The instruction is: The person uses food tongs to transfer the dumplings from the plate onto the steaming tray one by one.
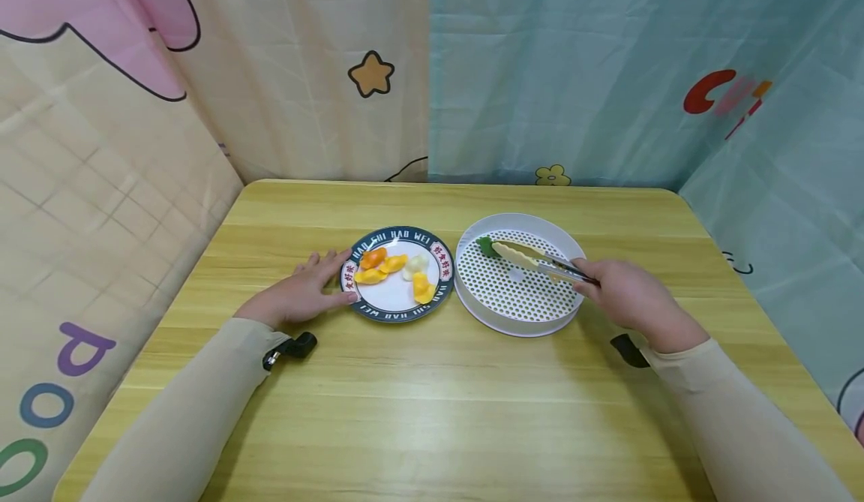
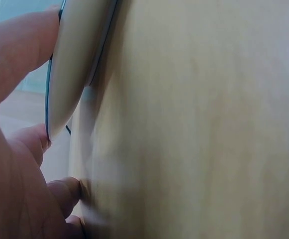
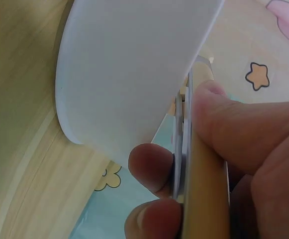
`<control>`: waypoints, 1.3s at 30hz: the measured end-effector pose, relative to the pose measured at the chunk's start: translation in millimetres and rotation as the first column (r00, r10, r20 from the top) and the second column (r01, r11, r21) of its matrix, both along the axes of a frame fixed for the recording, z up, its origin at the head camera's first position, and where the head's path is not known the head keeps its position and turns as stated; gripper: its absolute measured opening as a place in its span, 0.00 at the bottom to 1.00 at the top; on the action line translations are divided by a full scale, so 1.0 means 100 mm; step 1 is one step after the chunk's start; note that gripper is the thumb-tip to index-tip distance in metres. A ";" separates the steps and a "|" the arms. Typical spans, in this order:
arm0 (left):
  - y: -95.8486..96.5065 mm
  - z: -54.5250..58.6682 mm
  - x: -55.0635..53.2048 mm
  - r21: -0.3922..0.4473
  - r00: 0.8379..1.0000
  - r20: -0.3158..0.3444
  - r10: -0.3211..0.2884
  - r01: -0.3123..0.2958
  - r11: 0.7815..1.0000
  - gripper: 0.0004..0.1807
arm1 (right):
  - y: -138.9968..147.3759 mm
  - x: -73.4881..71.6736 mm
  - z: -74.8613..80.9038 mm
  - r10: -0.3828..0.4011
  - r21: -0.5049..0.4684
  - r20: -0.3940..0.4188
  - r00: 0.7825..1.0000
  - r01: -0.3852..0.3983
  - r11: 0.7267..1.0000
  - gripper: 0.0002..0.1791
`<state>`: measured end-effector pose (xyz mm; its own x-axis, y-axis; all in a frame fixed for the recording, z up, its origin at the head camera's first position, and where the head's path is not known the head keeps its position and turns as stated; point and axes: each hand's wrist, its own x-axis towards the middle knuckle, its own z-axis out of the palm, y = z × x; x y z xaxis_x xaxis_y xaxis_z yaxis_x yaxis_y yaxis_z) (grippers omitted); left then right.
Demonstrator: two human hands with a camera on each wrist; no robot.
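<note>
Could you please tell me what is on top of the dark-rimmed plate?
Orange, yellow and whitish dumpling-like pieces lie on the dark-rimmed plate; the left hand touches its rim. What the pieces and hand cover cannot be seen.

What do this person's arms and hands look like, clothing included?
Plain, long, pale beige sleeves reach down to both wrists. The left hand and right hand wear no gloves. A small black attachment shows at each wrist; the left one has a shiny metallic bit.

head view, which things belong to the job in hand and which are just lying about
Part of the job:
- tongs
- green piece at their tips
- white perforated tray
- plate
- dumpling-shaped pieces on it

Just surroundings:
- table
- printed curtains
</note>
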<state>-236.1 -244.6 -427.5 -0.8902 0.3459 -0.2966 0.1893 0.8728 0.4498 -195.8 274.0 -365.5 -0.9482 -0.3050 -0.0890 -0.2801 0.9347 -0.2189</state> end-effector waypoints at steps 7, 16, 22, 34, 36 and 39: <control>0.01 0.01 0.01 -0.008 1.000 -0.004 -0.005 0.005 1.000 0.57 | 0.02 -0.02 -0.03 0.010 -0.005 0.004 1.000 -0.010 1.000 0.26; 0.01 0.01 0.01 -0.013 1.000 -0.014 -0.007 0.006 1.000 0.57 | 0.01 -0.03 -0.04 -0.018 -0.006 0.029 0.999 0.018 1.000 0.26; 0.01 0.00 0.01 -0.015 1.000 -0.014 -0.008 0.008 1.000 0.57 | 0.01 -0.03 -0.05 -0.018 -0.007 0.035 0.999 0.018 1.000 0.25; 0.01 -0.01 0.02 -0.015 1.000 -0.009 0.001 -0.001 1.000 0.57 | 0.04 -0.01 -0.02 0.017 -0.038 0.027 0.999 -0.016 0.999 0.33; 0.01 -0.01 0.02 -0.012 1.000 -0.007 0.005 -0.005 1.000 0.57 | 0.04 0.01 0.03 0.007 -0.054 0.027 1.000 -0.005 0.999 0.35; 0.01 -0.01 0.01 -0.008 1.000 -0.010 0.003 -0.003 1.000 0.58 | 0.00 0.06 0.12 -0.004 -0.072 0.008 1.000 0.004 0.997 0.37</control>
